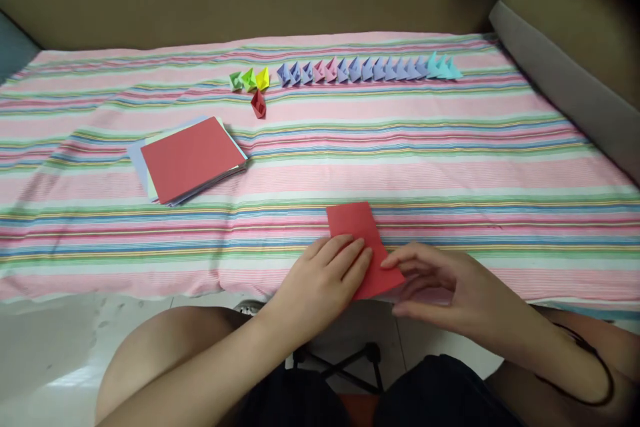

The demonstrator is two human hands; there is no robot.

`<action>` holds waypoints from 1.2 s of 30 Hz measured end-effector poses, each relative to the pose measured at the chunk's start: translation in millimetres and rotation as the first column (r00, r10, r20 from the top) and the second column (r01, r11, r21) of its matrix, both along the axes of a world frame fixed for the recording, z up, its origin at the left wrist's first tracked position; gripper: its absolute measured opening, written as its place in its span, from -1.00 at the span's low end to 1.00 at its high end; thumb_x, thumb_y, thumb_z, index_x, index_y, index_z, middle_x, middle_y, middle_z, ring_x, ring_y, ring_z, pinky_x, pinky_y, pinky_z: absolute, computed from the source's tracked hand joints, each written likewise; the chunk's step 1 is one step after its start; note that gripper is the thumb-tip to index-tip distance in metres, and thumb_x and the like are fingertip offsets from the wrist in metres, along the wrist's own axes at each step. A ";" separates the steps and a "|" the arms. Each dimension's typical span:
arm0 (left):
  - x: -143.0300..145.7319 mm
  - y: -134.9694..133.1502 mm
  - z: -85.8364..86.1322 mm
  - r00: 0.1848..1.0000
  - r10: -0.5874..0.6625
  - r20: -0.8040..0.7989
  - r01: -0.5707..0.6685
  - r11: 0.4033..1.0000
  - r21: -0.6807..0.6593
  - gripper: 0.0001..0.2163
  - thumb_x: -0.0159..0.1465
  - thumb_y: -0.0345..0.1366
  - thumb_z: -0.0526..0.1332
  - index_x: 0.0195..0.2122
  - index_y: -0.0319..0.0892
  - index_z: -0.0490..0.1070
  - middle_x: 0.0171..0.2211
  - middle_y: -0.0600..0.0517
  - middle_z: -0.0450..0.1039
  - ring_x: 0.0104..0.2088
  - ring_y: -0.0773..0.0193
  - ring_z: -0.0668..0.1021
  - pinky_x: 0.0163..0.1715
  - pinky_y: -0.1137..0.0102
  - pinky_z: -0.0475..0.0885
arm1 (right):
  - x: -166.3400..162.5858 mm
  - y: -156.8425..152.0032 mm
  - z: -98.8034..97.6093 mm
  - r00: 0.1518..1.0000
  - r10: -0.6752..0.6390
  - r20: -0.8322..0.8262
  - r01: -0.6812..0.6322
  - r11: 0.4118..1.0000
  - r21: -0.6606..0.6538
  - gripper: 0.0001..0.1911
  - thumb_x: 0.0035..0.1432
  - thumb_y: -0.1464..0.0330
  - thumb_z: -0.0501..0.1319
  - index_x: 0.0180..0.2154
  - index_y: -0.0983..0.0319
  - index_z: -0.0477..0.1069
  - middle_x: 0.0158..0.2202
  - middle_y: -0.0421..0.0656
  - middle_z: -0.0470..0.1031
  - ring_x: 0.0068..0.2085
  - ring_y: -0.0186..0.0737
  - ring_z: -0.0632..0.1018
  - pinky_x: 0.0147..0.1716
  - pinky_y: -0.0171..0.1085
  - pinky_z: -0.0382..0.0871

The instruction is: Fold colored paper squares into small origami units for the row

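Note:
A folded sheet of red paper (357,223) lies at the front edge of the striped cloth. My left hand (330,273) rests on it with its fingers lying flat across the lower part, hiding some of the sheet. Close to the paper's right corner is my right hand (435,280), its fingers curved and the thumb held apart from them. The index fingertip of that hand meets or nearly meets the paper's right edge; nothing is gripped between thumb and fingers.
A stack of coloured paper (193,157), red on top, lies to the left. Toward the back stand a long row of small folded paper boats (367,70), several green and yellow ones (249,80), and one dark red boat (259,105). A cushioned armrest (565,80) borders the right side.

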State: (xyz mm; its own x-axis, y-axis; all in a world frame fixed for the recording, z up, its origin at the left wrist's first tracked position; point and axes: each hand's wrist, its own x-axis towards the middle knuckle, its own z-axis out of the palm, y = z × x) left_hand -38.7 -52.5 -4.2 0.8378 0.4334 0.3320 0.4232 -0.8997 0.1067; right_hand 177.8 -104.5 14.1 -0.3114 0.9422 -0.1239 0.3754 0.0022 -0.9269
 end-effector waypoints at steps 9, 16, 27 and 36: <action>-9.0 14.4 5.6 0.999 0.001 -0.052 -0.015 0.962 -0.274 -0.49 0.21 -0.37 0.14 0.21 -0.22 0.16 0.20 -0.15 0.26 0.19 0.01 0.29 0.11 0.08 0.29 | -9.4 -7.0 -11.2 0.808 -0.212 0.550 -0.340 0.594 0.729 -0.88 0.16 0.54 0.17 -0.25 0.29 0.43 -0.43 -0.07 0.52 -0.42 -0.16 0.48 -0.47 -0.20 0.42; -10.8 8.1 2.0 0.996 0.052 0.078 -0.020 0.929 -0.370 -0.67 0.26 -0.37 0.11 0.06 -0.20 0.34 0.00 -0.13 0.44 -0.01 0.07 0.45 -0.04 0.13 0.40 | -8.5 1.3 -19.2 0.870 -0.162 0.465 -0.171 0.786 0.594 -0.71 0.19 0.47 0.15 -0.03 0.24 0.36 -0.11 -0.01 0.48 -0.09 -0.05 0.48 -0.12 -0.05 0.44; -9.3 14.2 5.0 0.981 0.120 0.152 -0.052 0.918 -0.392 -0.72 0.29 -0.41 0.09 0.02 -0.19 0.37 -0.08 -0.08 0.51 -0.08 0.13 0.50 -0.09 0.17 0.41 | 2.3 15.3 -15.4 0.895 -0.078 0.440 -0.180 0.839 0.514 -0.77 0.25 0.50 0.10 -0.11 0.22 0.46 -0.17 -0.05 0.49 -0.13 -0.12 0.50 -0.17 -0.11 0.43; -6.5 21.9 9.7 0.963 0.200 0.183 -0.084 0.863 -0.497 -0.70 0.29 -0.46 0.05 0.01 -0.14 0.36 -0.11 -0.05 0.51 -0.10 0.17 0.49 -0.14 0.22 0.44 | 1.5 13.4 -17.5 0.852 -0.113 0.511 -0.247 0.775 0.582 -0.75 0.23 0.51 0.09 -0.10 0.25 0.46 -0.21 -0.04 0.51 -0.18 -0.09 0.51 -0.19 -0.08 0.43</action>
